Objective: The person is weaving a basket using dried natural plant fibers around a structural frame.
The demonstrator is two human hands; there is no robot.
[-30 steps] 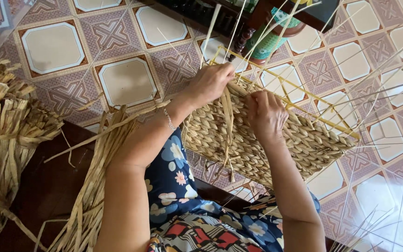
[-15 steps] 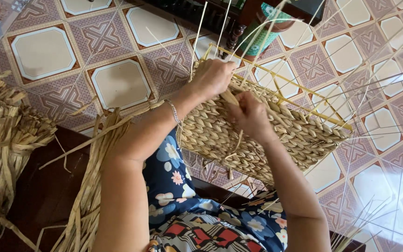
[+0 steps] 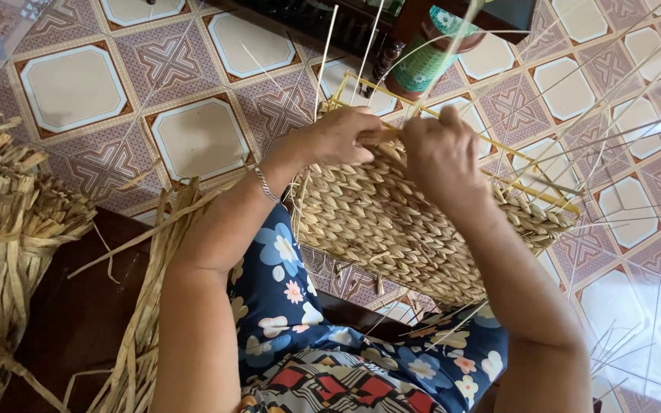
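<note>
- Weaving was in hand in the head view: the woven basket (image 3: 407, 229) rested on the person's lap, its rim tilted away.
- Left hand (image 3: 338, 138) pinched a flat straw strand (image 3: 386, 134) at the basket's far rim; right hand (image 3: 441, 153), beside it, was clenched on the same strand.
- Loose straw bundle (image 3: 9, 229) lay well left of the basket.
- Judged: tucking the strand between the upright stakes (image 3: 330, 53) calls for a firm pull.
</note>
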